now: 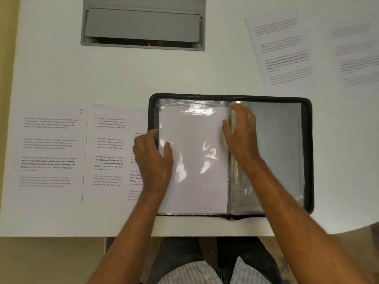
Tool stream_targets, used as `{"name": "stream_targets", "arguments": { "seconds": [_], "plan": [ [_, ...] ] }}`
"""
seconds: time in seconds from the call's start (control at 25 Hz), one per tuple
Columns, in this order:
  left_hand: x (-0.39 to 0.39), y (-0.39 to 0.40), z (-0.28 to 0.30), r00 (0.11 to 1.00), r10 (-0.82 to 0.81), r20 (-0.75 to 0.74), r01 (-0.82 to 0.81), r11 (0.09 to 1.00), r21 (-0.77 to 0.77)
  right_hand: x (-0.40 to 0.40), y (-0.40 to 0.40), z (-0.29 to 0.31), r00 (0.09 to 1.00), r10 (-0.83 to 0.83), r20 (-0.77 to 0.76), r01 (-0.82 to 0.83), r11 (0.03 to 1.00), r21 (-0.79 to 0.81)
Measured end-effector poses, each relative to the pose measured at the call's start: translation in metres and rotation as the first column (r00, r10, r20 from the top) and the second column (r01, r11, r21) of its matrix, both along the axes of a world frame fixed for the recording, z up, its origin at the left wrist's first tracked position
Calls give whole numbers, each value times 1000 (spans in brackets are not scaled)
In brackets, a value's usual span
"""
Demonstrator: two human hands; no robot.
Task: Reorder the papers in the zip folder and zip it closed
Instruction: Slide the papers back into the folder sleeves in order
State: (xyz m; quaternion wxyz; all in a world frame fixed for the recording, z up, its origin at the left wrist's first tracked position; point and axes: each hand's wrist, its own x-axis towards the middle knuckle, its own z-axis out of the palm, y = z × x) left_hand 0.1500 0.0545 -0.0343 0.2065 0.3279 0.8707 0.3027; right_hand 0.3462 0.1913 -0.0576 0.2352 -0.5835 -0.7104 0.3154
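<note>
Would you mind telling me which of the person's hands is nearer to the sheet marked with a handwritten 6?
Left. The left hand rests on the zip folder's left edge, nearer to the marked sheet lying farther left on the table; the right hand is at the folder's central spine, farther away.

Bare forearms, striped shirt (pixel 190 272), dark trousers (pixel 180 251)

We see the open zip folder (pixel 230 156) in the middle of the table (pixel 61 74). Three papers (pixel 49 152) lie to its left, two more (pixel 287 52) at the upper right. Our left hand (pixel 152 158) and right hand (pixel 242 134) rest on the folder's pages.
</note>
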Motion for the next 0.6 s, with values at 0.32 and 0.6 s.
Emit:
{"name": "stream_targets", "arguments": {
  "seconds": [0.32, 0.6],
  "plan": [
    [103, 18, 19, 661, -742, 115, 748, 664, -14, 91, -87, 29, 931, -235, 281, 301, 927, -222],
    [141, 61, -2, 480, -877, -1, 838, 458, -295, 133, -78, 28, 903, -80, 421, 252, 894, -370]
  ]
}}
